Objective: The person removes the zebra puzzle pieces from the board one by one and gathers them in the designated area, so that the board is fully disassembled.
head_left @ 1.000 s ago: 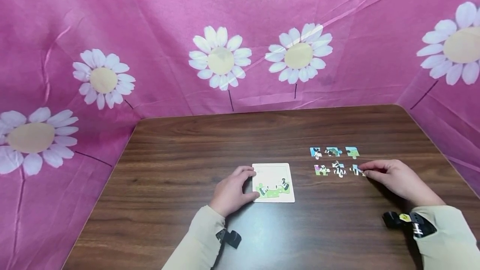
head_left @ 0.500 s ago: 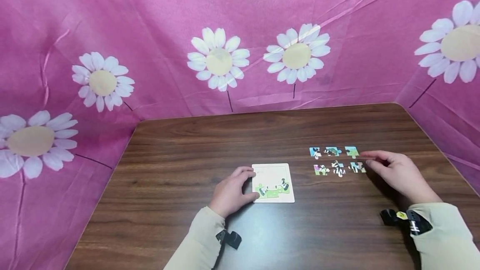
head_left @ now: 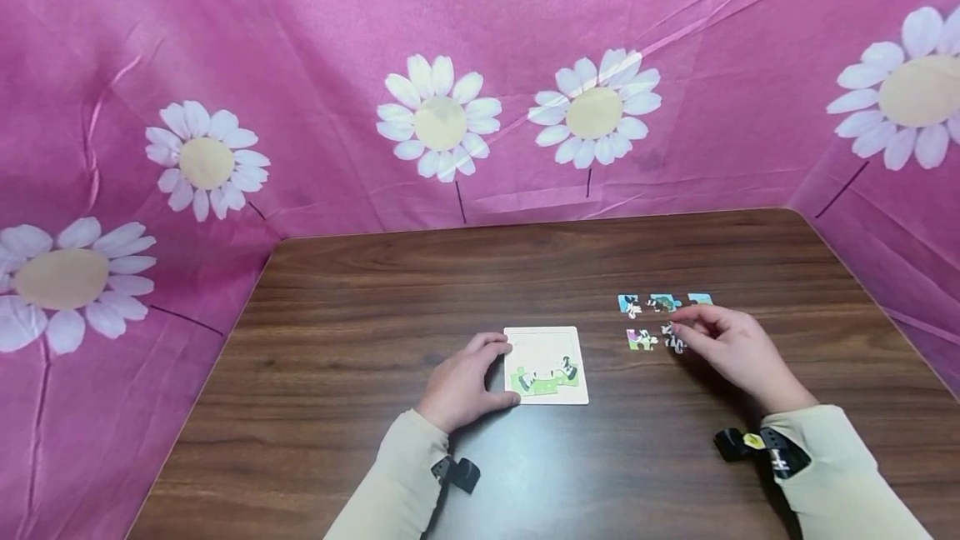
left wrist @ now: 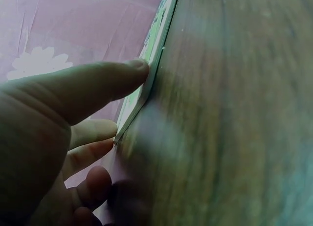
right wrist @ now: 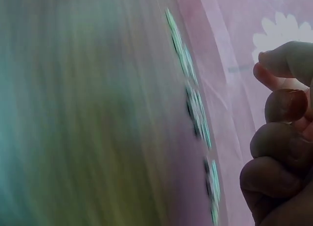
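Pink cloth point(head_left: 315, 32) printed with white daisies point(head_left: 439, 122) encloses the far side and both ends of a dark wood-grain surface point(head_left: 360, 298). Near its middle lies a square puzzle board point(head_left: 534, 344), with a few green panda pieces point(head_left: 542, 387) fitted along its near part. At its left edge rests the left hand point(head_left: 463, 382), grip loosely spread: the thumb touches the near-left corner, the fingertips the edge farther up. Well to the right, loose jigsaw pieces lie in two rows, three in the far row point(head_left: 664, 303) and two visible in the near row point(head_left: 642, 340). Over the right end of these hangs the right hand point(head_left: 738, 352), thumb and forefinger close together, the other fingers bent; whether its grip holds anything I cannot tell. Pale sleeves point(head_left: 836, 461) and black wrist cameras point(head_left: 467, 476) show on both arms.
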